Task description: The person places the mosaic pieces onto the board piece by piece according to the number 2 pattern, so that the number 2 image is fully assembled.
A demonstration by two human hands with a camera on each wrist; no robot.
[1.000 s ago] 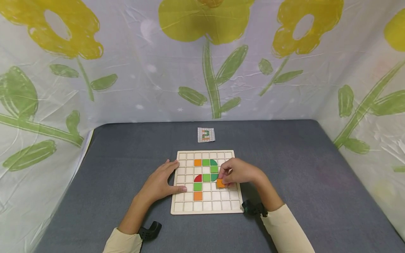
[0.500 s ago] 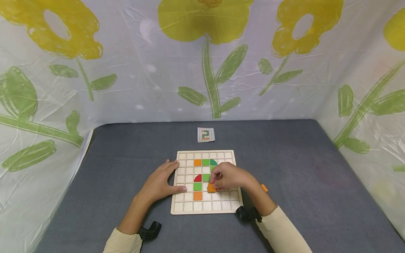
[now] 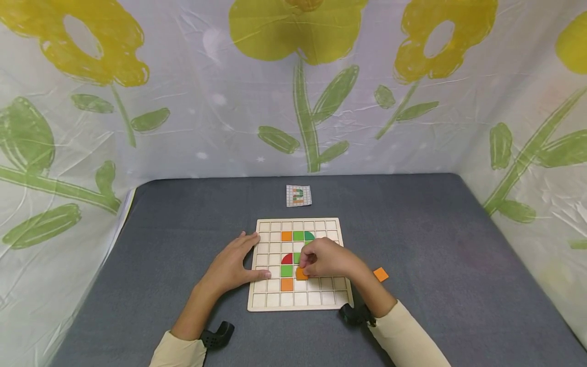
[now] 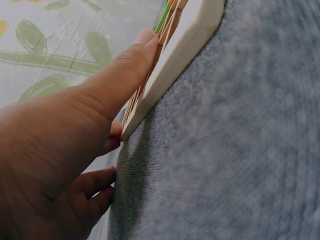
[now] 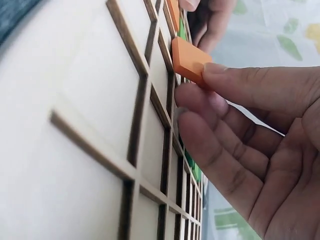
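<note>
An orange square tile is pinched between thumb and fingers of my right hand, just over the wooden grid board. In the head view this tile is right of the lower orange tile set in the board. My left hand rests at the board's left edge, its thumb lying over the rim. Set in the grid are green square tiles, a red quarter-round tile, an upper orange tile and a dark green quarter-round tile. My right hand hides other cells.
Beyond the board lies a small printed card with a coloured grid pattern. A loose orange square tile is on the grey cloth right of the board, beside my right forearm. A flowered curtain surrounds the table.
My right hand has moved left across the board with the orange tile, bringing it near the lower orange tile. The loose tile by the forearm has come into view. My left hand stays put.
</note>
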